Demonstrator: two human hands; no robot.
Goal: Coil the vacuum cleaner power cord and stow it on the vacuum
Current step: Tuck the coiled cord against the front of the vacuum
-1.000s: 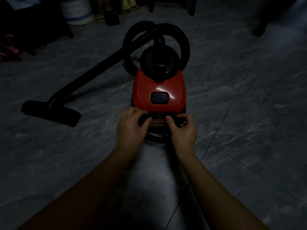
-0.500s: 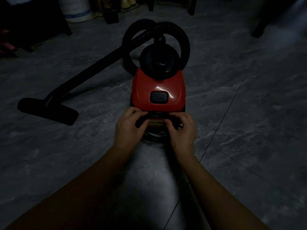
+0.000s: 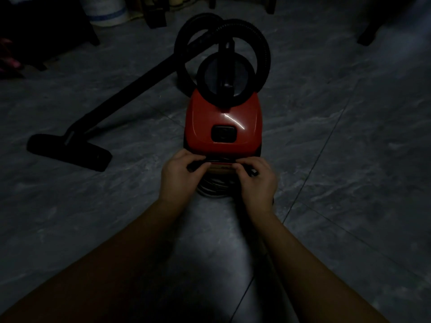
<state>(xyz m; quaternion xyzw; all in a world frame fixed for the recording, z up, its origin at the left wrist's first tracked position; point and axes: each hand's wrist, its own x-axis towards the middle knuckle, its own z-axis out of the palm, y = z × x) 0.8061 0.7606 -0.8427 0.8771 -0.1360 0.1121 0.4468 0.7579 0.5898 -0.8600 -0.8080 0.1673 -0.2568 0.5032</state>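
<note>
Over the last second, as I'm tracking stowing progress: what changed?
Barely anything. The left hand and right hand stayed at the rear of the vacuum, fingers still pinching the power cord stretched between them, shifting only slightly. The vacuum, hose, floor head and cord loops below did not move.

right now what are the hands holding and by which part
The power cord: the left hand and right hand each pinch one end of a short stretch of it at the rear of the vacuum.
</note>
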